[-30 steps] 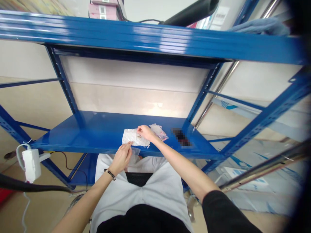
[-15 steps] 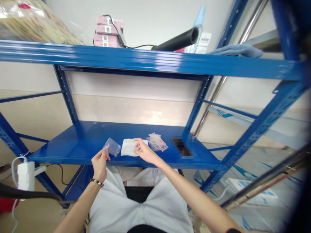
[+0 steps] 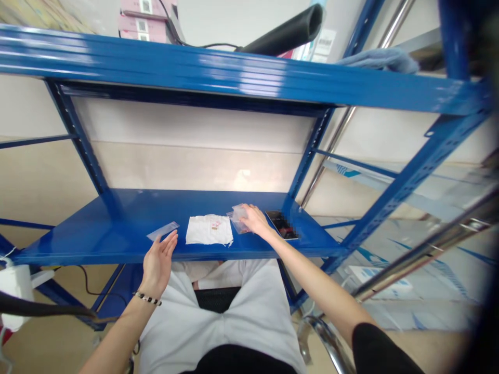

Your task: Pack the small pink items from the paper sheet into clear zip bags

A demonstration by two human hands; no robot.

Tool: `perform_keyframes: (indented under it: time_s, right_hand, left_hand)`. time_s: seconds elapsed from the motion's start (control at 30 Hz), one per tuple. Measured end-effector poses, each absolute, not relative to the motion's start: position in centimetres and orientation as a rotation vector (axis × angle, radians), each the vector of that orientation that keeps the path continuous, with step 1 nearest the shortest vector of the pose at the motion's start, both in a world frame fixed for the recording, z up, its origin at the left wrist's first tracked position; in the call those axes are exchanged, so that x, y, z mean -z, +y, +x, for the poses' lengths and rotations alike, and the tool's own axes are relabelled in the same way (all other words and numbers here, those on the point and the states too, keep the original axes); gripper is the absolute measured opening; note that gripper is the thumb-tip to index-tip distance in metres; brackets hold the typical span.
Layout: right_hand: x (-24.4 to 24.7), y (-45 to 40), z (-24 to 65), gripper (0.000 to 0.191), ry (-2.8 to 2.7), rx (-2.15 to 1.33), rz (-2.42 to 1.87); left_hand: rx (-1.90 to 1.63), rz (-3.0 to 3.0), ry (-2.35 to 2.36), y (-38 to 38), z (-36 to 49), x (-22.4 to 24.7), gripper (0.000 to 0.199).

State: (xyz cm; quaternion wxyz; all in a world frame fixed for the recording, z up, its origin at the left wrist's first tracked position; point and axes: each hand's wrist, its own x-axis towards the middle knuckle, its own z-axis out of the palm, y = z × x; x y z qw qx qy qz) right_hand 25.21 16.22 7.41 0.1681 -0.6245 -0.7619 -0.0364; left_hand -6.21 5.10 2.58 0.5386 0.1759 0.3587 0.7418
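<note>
We spread our left fingers (image 3: 170, 240) by a clear bag (image 3: 163, 230); can't tell if our right fingers (image 3: 250, 209) pinch pouches (image 3: 236, 215); box labels (image 3: 142, 25) illegible.

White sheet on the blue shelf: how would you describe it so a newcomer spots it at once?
Find the blue shelf at hand height. Near its front edge, between the left hand and right hand, lies a creased, roughly rectangular white sheet. Unlike the see-through plastic bags on either side, it is opaque, with small pinkish and brown bits on it.
</note>
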Motion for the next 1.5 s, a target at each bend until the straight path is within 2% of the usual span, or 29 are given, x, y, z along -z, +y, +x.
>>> perform_keyframes:
  time_s: [0.13, 0.23, 0.33, 0.43, 0.67, 0.83, 1.0, 1.13, 1.27, 1.5]
  right_hand:
    - [-7.1, 17.1, 24.8, 0.019, -2.180, 0.123, -1.867]
    - [-7.7, 17.7, 24.6, 0.021, -2.166, 0.186, -1.849]
    - [-8.7, 18.3, 24.5, 0.020, -2.138, 0.274, -1.789]
    - [-9.5, 18.7, 24.4, 0.015, -2.115, 0.292, -1.748]
    - [-8.7, 17.3, 25.4, 0.017, -2.058, 0.128, -1.730]
    - [-10.4, 15.9, 26.1, 0.023, -1.735, 0.102, -1.522]
    - [-11.2, 9.2, 23.5, 0.025, -1.504, -0.229, -1.106]
    - [-8.5, 2.2, 20.7, 0.020, -1.497, -0.419, -1.062]
    - [-5.9, 0.0, 19.6, 0.022, -1.416, -0.710, -1.063]
    - [-5.0, 2.6, 19.4, 0.032, -1.370, -1.011, -1.030]
  left_hand:
    - [-1.654, 0.507, 0.741, 3.8, -4.8, -3.0, 0.021]
    - [-1.584, 0.571, 0.696, 3.1, -3.8, -3.3, 0.019]
    - [-1.514, 0.578, 0.754, 3.2, -3.6, -3.1, 0.037]
    - [-1.505, 0.499, 0.817, 3.8, -4.6, -2.7, 0.043]
    - [-1.291, 0.555, 0.755, 3.0, -5.7, -2.1, 0.029]
    - [-1.207, 0.858, 0.784, 2.3, -3.9, -1.7, 0.016]
    - [-1.155, 1.107, 0.832, 1.4, -1.7, -2.2, 0.027]
    - [-1.059, 1.154, 0.772, -0.3, 0.6, -2.6, 0.041]
    - [-0.896, 1.034, 0.631, -2.2, 2.3, -2.8, 0.054]
    - [-0.889, 1.094, 0.785, -0.9, 2.9, -1.0, 0.042]
